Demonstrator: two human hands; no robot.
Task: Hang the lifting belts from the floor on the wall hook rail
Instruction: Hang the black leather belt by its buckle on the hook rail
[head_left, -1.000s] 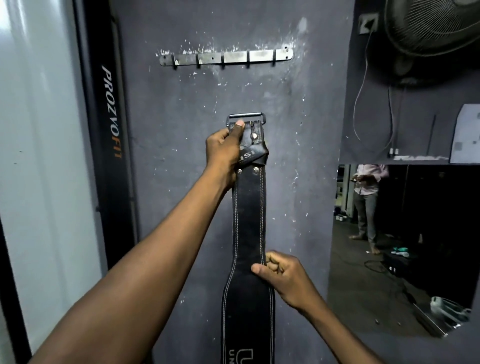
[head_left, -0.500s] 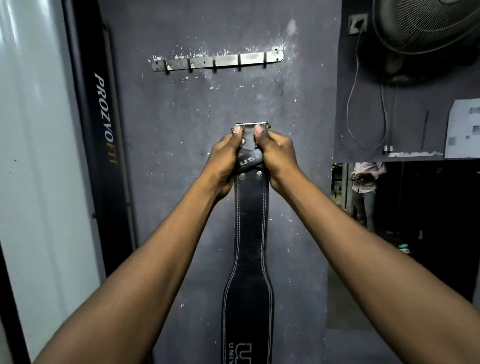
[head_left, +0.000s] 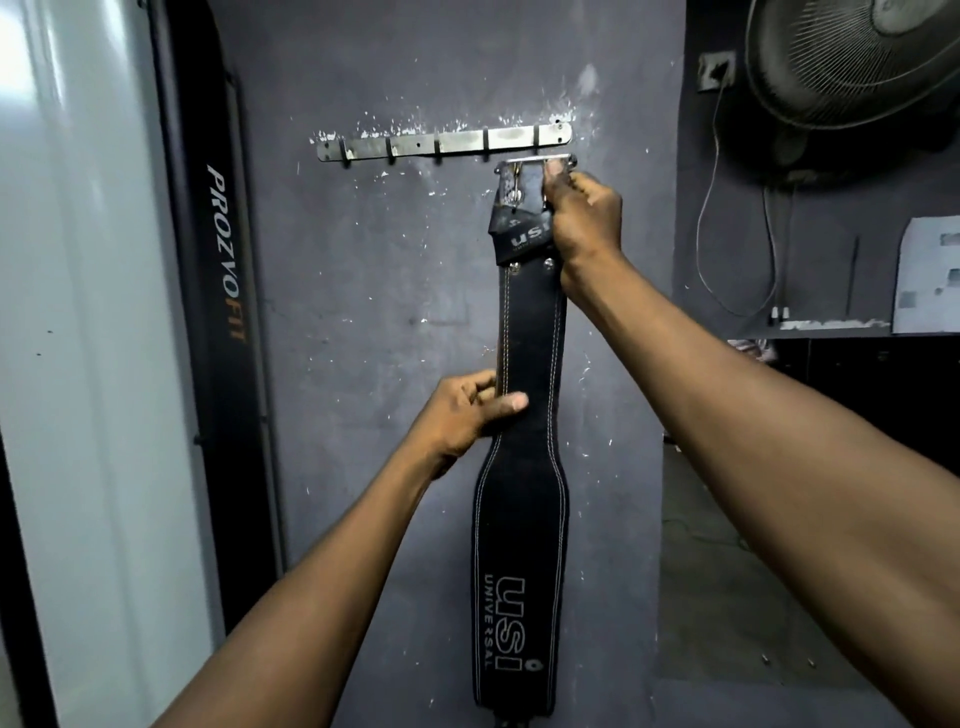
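Belt: the black leather lifting belt (head_left: 530, 338) was off the floor and lay flat against the grey wall (head_left: 363, 312), running 12 to 6 o'clock with the buckle end up.
Buckle: the metal buckle frame (head_left: 535, 161) sat just under the 3 o'clock end of the hook rail (head_left: 447, 143), near its last two hooks. I could not tell whether it was caught on one yet.
Right hand: the right hand (head_left: 584, 218) gripped the buckle end from its 3 o'clock side, thumb up by the frame.
Left hand: the left hand (head_left: 462, 415) pinched the narrow strap at its 9 o'clock edge, thumb across the face.
Spacing: the hands were well apart, one high and one midway down.
Step (judged): seating the frame over a hook.
Method (advice): lift the frame past the hook tip toward 12, press it to the wall, then lower it. Let the left hand carry the weight so the right only steers, and keep the prong clear of the opening.
Check: ease off the lower grip first, and release the top once the hook takes the load.
Risk: if the frame perched on the rail edge instead of a hook, the belt would drop.
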